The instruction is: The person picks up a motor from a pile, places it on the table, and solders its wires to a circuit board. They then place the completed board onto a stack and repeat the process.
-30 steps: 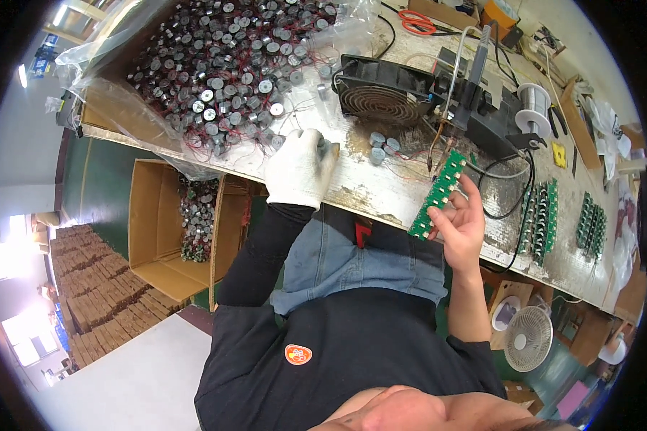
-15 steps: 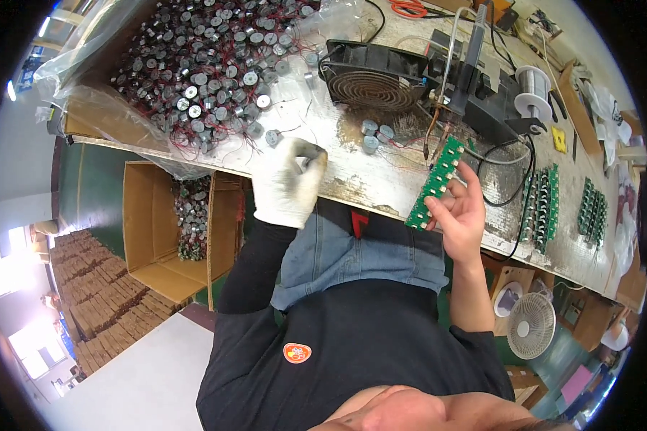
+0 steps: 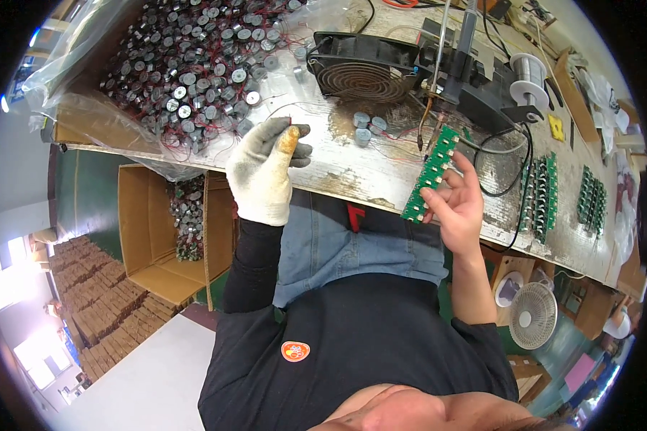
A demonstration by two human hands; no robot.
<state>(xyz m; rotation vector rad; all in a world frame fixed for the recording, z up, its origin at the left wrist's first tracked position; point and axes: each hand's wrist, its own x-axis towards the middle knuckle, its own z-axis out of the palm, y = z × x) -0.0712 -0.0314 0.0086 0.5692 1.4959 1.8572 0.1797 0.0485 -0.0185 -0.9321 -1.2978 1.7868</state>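
Note:
My left hand (image 3: 264,169), in a white work glove with grey fingertips, is at the table's front edge beside the heap of small round metal parts. Its thumb and fingers are drawn together; a small reddish bit shows at the fingertips, but what they hold is hidden. My bare right hand (image 3: 459,197) grips a long green circuit board (image 3: 431,174) between thumb and fingers. The board is tilted, its upper end close under the soldering iron tip (image 3: 420,140) on its stand. Small pale connectors line the board. Between my hands lie several loose round parts (image 3: 362,136) with thin wires.
A plastic-lined carton (image 3: 86,129) holds the heaped wired parts. Behind my hands stand a black fan (image 3: 359,75) and a solder spool (image 3: 529,79). Rows of populated green boards (image 3: 539,197) lie at the right. Below the table's left is an open carton (image 3: 140,223).
My left hand has shifted left and turned, its fingers now pointing up to the right. A single round part that lay beside it no longer shows. My right hand still holds the board.

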